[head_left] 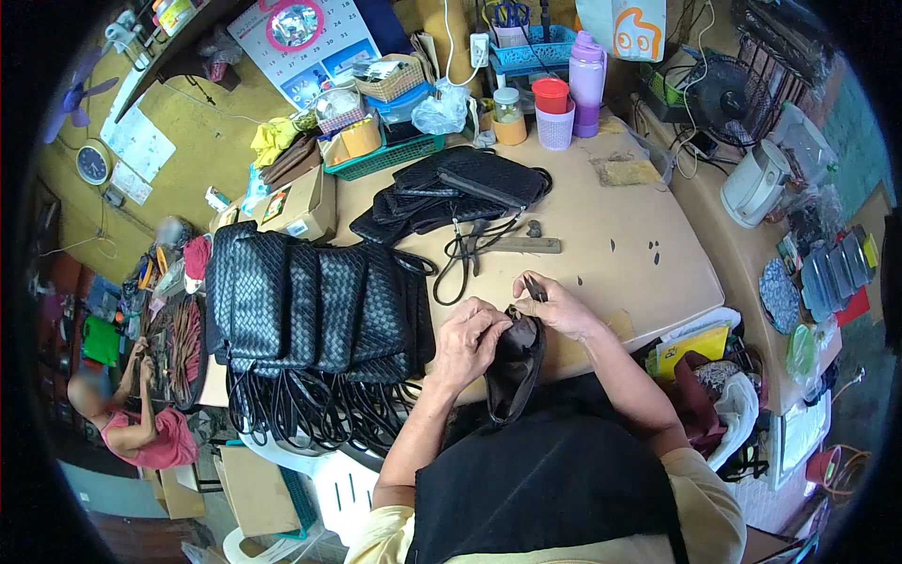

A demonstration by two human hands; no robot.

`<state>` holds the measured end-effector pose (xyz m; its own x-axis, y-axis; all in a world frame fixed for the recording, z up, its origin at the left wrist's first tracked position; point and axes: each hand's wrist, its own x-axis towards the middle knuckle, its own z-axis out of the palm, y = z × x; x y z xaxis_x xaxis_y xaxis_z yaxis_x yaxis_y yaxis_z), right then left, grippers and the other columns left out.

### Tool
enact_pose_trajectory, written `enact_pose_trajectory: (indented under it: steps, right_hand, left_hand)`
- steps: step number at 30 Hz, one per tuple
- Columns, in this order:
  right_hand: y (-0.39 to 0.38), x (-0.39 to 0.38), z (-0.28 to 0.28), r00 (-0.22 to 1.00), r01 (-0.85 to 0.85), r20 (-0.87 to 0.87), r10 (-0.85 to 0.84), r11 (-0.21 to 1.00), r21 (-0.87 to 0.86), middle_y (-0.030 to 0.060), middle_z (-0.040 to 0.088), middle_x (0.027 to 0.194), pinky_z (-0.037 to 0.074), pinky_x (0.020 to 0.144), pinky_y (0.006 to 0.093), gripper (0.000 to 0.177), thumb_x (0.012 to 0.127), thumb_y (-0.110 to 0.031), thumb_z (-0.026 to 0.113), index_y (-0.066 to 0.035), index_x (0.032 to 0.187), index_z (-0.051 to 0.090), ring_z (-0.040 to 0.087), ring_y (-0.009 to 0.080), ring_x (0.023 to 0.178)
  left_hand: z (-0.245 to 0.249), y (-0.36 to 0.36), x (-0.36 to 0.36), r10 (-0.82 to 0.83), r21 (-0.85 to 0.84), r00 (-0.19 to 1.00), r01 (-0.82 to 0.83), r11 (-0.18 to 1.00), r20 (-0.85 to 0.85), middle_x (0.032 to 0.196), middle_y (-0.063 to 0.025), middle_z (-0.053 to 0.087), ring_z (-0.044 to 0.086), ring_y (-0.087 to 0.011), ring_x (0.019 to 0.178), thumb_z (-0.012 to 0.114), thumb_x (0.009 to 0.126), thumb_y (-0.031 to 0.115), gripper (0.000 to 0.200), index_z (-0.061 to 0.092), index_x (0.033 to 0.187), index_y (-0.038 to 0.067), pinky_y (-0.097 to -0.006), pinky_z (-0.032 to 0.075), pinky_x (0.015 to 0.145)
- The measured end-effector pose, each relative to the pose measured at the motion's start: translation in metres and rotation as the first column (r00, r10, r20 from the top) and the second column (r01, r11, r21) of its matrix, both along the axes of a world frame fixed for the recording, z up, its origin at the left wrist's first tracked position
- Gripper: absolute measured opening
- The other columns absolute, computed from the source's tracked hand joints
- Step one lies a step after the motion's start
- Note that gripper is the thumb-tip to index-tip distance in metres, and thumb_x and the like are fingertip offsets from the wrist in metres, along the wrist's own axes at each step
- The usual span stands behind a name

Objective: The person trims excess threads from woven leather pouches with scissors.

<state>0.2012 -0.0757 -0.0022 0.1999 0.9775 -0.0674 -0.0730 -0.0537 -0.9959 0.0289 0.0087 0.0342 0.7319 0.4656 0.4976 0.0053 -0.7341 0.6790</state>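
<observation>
A small dark pouch [515,376] hangs between my hands at the table's front edge, its opening towards me and its brownish lining showing. My left hand [470,340] is closed on the pouch's upper rim, fingers pinched together. At the rim's other side my right hand [556,308] is closed around a slim dark object [536,288], too small to make out, with fingertips near the rim. Left of my hands lies an overlapping row of black woven-pattern bags [315,301], their black cords [291,404] hanging over the edge.
Further back are more flat black woven pouches [451,188], a looped cord, a dark hand tool [474,246] and a wooden block [521,245]. Baskets [385,160], cups and a purple bottle [587,85] line the back. A co-worker in pink [155,437] sits far left.
</observation>
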Motion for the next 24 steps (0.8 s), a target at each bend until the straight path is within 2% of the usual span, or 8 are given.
enact_pose_trajectory:
  steps: [2, 4, 6, 8, 9, 13, 17, 24]
  right_hand:
    - [-0.001, -0.002, 0.003, 0.999, 0.027, -0.02, -0.027, 1.0, 0.007, -0.0051, 0.045, 0.079, 0.037, 0.073, 0.0235, 0.02, 0.086, -0.019, 0.065, -0.009, 0.095, 0.051, 0.042, 0.0072, 0.077]
    - [-0.005, -0.006, 0.006, 0.998, 0.049, -0.044, -0.049, 0.999, 0.009, -0.0045, 0.046, 0.08, 0.038, 0.073, 0.024, 0.021, 0.086, -0.02, 0.066, -0.008, 0.096, 0.052, 0.043, 0.0073, 0.078]
    - [-0.007, -0.009, 0.009, 0.969, 0.179, 0.168, -0.182, 0.983, 0.034, 0.0007, 0.051, 0.082, 0.042, 0.074, 0.0277, 0.024, 0.086, -0.023, 0.067, -0.006, 0.097, 0.053, 0.05, 0.0105, 0.081]
    - [-0.014, -0.019, 0.014, 0.898, 0.284, 0.307, -0.315, 0.948, 0.143, 0.0044, 0.053, 0.085, 0.044, 0.075, 0.0305, 0.026, 0.085, -0.024, 0.066, -0.006, 0.099, 0.054, 0.054, 0.0149, 0.083]
    - [-0.018, -0.023, 0.019, 0.789, 0.368, 0.42, -0.449, 0.892, 0.263, 0.008, 0.055, 0.089, 0.046, 0.076, 0.0333, 0.028, 0.085, -0.024, 0.066, -0.005, 0.101, 0.054, 0.058, 0.0194, 0.085]
    - [-0.04, -0.031, 0.054, 0.673, 0.292, 0.645, -0.363, 0.931, 0.22, 0.0105, 0.052, 0.099, 0.048, 0.073, 0.041, 0.028, 0.084, -0.019, 0.064, -0.008, 0.107, 0.054, 0.06, 0.0331, 0.088]
    - [-0.052, -0.045, 0.077, 0.434, 0.272, 0.831, -0.347, 0.93, 0.246, 0.009, 0.051, 0.095, 0.048, 0.07, 0.0418, 0.021, 0.079, -0.014, 0.065, -0.009, 0.099, 0.058, 0.059, 0.0298, 0.081]
    - [-0.057, -0.049, 0.075, 0.367, 0.252, 0.904, -0.221, 0.959, 0.132, 0.007, 0.052, 0.09, 0.047, 0.065, 0.0405, 0.023, 0.072, -0.013, 0.071, -0.008, 0.092, 0.059, 0.06, 0.0281, 0.075]
  left_hand:
    - [-0.007, -0.001, 0.002, 0.011, -0.045, 0.999, -0.009, 0.999, 0.033, 0.075, -0.0074, 0.061, 0.058, -0.0182, 0.071, 0.068, 0.077, 0.002, 0.004, 0.065, 0.078, 0.001, -0.0279, 0.046, 0.066]
    - [-0.025, 0.004, 0.002, 0.048, -0.355, 0.993, -0.007, 0.935, 0.106, 0.077, -0.005, 0.06, 0.055, -0.0128, 0.073, 0.066, 0.082, 0.006, 0.007, 0.063, 0.08, 0.0, -0.0249, 0.043, 0.068]
    - [-0.037, 0.011, -0.001, 0.014, -0.402, 0.998, 0.012, 0.916, 0.062, 0.081, -0.0012, 0.059, 0.051, -0.0088, 0.075, 0.062, 0.088, 0.011, 0.012, 0.061, 0.083, 0.001, -0.0228, 0.041, 0.07]
    - [-0.048, 0.014, -0.003, -0.043, -0.751, 0.996, 0.085, 0.655, 0.075, 0.082, 0.0014, 0.057, 0.049, -0.0082, 0.073, 0.06, 0.09, 0.014, 0.014, 0.06, 0.084, 0.002, -0.0228, 0.041, 0.07]
    - [-0.05, 0.015, -0.004, -0.079, -0.785, 0.995, 0.097, 0.612, 0.061, 0.082, 0.0034, 0.055, 0.047, -0.0074, 0.072, 0.059, 0.092, 0.017, 0.015, 0.059, 0.087, 0.003, -0.022, 0.04, 0.07]
    - [-0.053, 0.013, -0.005, -0.102, -0.854, 0.989, 0.141, 0.501, 0.103, 0.085, 0.002, 0.059, 0.051, -0.0066, 0.079, 0.061, 0.09, 0.015, 0.012, 0.06, 0.09, 0.003, -0.0212, 0.041, 0.076]
    - [-0.045, 0.008, -0.001, -0.111, -0.818, 0.984, 0.179, 0.546, 0.141, 0.082, 0.0028, 0.058, 0.049, -0.0058, 0.077, 0.061, 0.091, 0.015, 0.012, 0.06, 0.09, 0.003, -0.0204, 0.04, 0.074]
    - [-0.042, -0.003, 0.0, -0.085, -0.819, 0.994, 0.109, 0.563, 0.073, 0.079, 0.0041, 0.056, 0.046, -0.0049, 0.073, 0.062, 0.09, 0.015, 0.012, 0.059, 0.089, 0.003, -0.0199, 0.038, 0.069]
